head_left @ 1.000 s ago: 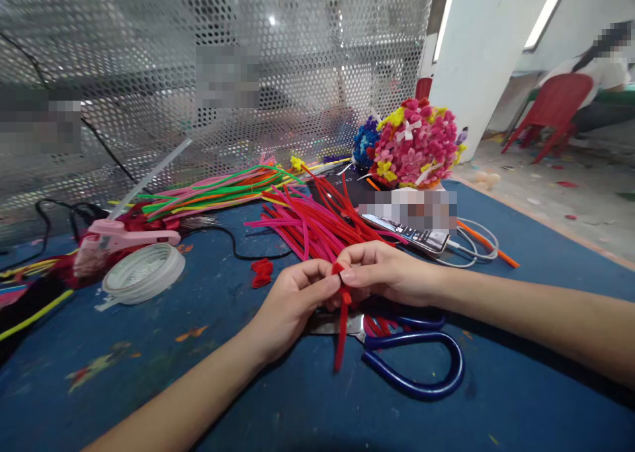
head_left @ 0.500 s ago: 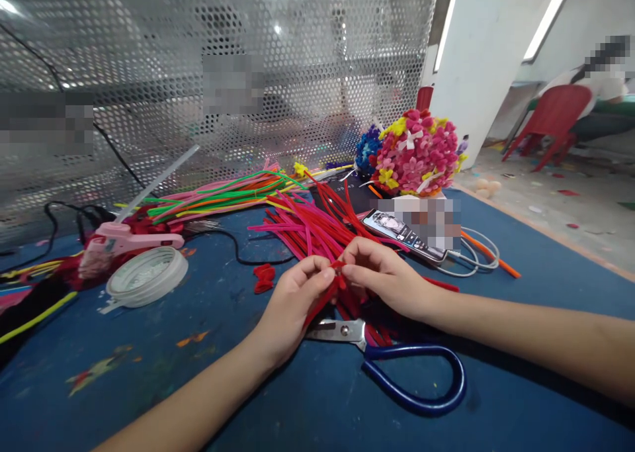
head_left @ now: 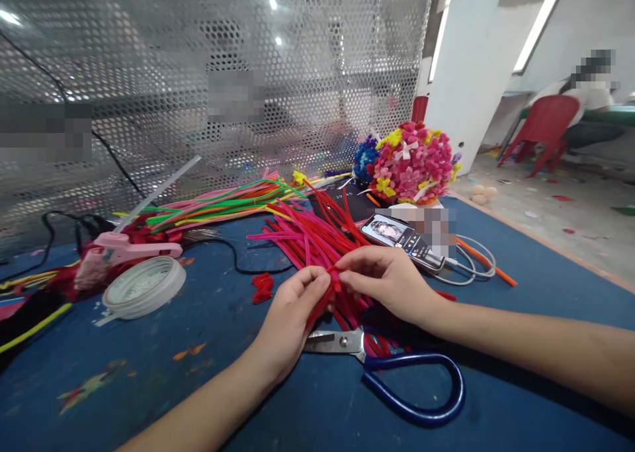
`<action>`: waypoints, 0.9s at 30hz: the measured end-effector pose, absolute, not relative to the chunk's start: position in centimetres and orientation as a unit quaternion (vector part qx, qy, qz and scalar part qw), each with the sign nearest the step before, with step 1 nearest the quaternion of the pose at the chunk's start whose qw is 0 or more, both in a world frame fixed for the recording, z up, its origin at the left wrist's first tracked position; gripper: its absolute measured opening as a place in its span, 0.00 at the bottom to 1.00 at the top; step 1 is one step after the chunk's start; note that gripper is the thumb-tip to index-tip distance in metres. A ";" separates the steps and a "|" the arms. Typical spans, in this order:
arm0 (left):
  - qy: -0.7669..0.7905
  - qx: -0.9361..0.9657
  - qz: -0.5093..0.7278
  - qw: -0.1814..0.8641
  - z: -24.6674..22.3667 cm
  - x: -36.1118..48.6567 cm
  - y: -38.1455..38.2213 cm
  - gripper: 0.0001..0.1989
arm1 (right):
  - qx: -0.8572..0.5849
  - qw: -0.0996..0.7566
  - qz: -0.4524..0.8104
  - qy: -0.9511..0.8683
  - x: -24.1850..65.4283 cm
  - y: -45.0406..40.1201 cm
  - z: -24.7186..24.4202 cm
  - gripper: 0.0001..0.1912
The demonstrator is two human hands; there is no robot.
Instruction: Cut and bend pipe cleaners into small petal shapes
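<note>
Thumb and fingers of my left hand [head_left: 292,306] are closed on a red pipe cleaner [head_left: 322,303], which runs down beside the palm. My right hand [head_left: 389,283] pinches the same fuzzy stem close to the left fingertips, where a small bent part shows. Just beneath lie scissors [head_left: 414,389] with dark blue handles, their blade tips hidden by my left hand. Behind the hands spreads a bundle of red and pink pipe cleaners [head_left: 307,230]. To the left rests a small folded red piece [head_left: 262,286].
A pink glue gun [head_left: 131,247] and a whitish round lid [head_left: 143,286] stand at left. Green, pink and orange pipe cleaners [head_left: 223,200] lie behind. A phone [head_left: 401,240] with a white cable and a fuzzy flower ball [head_left: 414,164] are at right. A person sits on a red chair [head_left: 540,131].
The view has shifted slightly, so most things sit a little lower. My right fingers have opened out a little at the pipe cleaner; both hands stay together on it.
</note>
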State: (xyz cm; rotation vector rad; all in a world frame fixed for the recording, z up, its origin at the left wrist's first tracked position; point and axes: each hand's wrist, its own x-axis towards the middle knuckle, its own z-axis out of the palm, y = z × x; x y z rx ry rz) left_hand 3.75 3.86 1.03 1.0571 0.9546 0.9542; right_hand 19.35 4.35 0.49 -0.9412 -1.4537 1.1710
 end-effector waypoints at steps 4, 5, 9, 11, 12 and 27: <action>0.418 0.469 0.422 0.653 1.1 3.8 3.9 0.08 | -0.399 0.500 0.478 -0.602 19.4 4.4 0.5 0.06; 0.417 0.469 0.423 0.653 1.0 3.8 3.9 0.08 | -0.401 0.499 0.477 -0.603 19.4 4.4 0.5 0.06; 0.419 0.465 0.427 0.653 1.0 3.8 3.8 0.09 | -0.402 0.491 0.479 -0.606 19.4 4.4 0.5 0.06; 0.421 0.464 0.427 0.652 1.0 3.8 3.8 0.09 | -0.400 0.486 0.482 -0.610 19.3 4.5 0.5 0.06; 0.422 0.462 0.428 0.652 1.0 3.8 3.8 0.09 | -0.399 0.482 0.481 -0.614 19.3 4.5 0.5 0.06; 0.399 0.436 0.444 0.673 1.0 3.5 3.9 0.09 | -0.346 0.401 0.421 -0.736 19.7 4.5 0.5 0.06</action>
